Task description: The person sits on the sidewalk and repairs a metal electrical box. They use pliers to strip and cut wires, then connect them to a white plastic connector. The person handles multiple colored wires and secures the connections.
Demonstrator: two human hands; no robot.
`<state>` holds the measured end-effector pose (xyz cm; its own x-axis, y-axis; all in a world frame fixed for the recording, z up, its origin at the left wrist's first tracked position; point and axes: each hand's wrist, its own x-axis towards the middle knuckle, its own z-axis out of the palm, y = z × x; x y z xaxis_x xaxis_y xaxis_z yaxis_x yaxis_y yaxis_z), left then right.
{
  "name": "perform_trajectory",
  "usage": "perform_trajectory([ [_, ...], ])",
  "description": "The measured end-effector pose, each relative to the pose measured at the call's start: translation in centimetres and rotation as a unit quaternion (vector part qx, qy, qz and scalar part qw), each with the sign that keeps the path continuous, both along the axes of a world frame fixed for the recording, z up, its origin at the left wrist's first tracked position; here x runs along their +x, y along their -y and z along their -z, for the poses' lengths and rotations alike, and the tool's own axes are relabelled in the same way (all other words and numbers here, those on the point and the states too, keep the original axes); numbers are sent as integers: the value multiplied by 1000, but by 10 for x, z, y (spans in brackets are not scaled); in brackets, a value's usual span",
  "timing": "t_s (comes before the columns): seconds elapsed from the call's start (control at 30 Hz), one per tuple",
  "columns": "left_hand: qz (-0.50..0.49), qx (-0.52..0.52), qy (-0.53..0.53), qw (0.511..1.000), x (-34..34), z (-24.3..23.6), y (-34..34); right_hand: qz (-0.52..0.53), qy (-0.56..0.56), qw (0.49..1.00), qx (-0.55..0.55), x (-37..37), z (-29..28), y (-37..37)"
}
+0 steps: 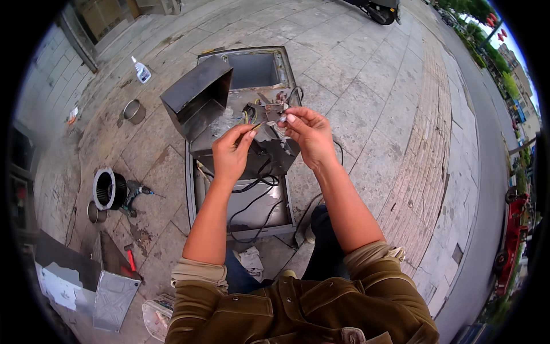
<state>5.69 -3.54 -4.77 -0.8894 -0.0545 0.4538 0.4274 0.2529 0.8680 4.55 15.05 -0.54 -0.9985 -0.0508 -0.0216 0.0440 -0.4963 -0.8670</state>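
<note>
Yellow wire [256, 125] pinched between left hand [231, 153] and right hand [309, 135].

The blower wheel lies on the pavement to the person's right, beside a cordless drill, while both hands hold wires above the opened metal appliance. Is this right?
Not quite. The head view shows the blower wheel on the pavement to the person's left, not right. It does lie beside the cordless drill, and the left hand and right hand do hold wires above the opened metal appliance.
</note>
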Motion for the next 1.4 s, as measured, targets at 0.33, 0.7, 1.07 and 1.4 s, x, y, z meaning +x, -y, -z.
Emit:
perform_trajectory([
  [0.33,-29,-58,-54,996,4,-9,2,13,-33,997,75,-4,13,24],
  [0.7,-24,-57,-65,996,4,-8,3,17,-56,988,145,-2,11,35],
  [1.07,0,-51,-30,998,3,-1,-2,24,-108,967,231,-11,26,32],
  [1.4,6,52,-4,999,-2,9,2,-28,-151,566,810,-33,18,-17],
])
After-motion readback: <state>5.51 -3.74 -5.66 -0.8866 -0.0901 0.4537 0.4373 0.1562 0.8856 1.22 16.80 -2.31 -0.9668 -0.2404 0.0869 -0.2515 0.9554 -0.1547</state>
